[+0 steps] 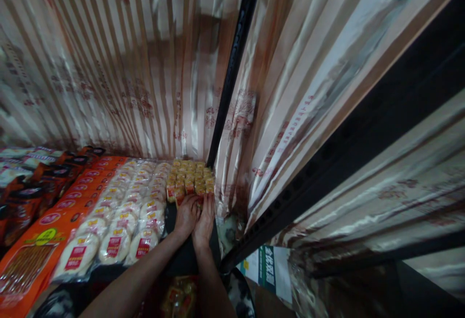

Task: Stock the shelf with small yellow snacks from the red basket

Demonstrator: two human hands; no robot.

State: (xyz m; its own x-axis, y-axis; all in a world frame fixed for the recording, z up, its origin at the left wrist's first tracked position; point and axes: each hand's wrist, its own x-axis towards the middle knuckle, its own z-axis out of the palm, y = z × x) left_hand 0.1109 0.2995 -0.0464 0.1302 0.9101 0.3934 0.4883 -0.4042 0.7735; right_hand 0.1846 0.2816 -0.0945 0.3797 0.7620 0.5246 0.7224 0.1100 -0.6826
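My left hand point(186, 217) and my right hand point(204, 223) meet at the near edge of a block of small gold-and-red wrapped packs point(189, 175). The left fingers curl over the front packs. The right fingers are straighter and pressed together against packs at the block's right side. My fingers partly hide what they grip. Just left of the left hand lie rows of round white packaged cakes point(114, 240) with red and yellow labels in clear wrap. All of these sit on a dark shelf point(178, 255).
Orange snack bags point(39, 240) and darker packets point(54, 177) fill the shelf's left side. A black upright post point(232, 66) stands behind the packs. A thick black beam point(327, 143) slants across the right. Pleated printed sheeting point(145, 66) hangs behind. Below right is a green-and-white carton point(269, 269).
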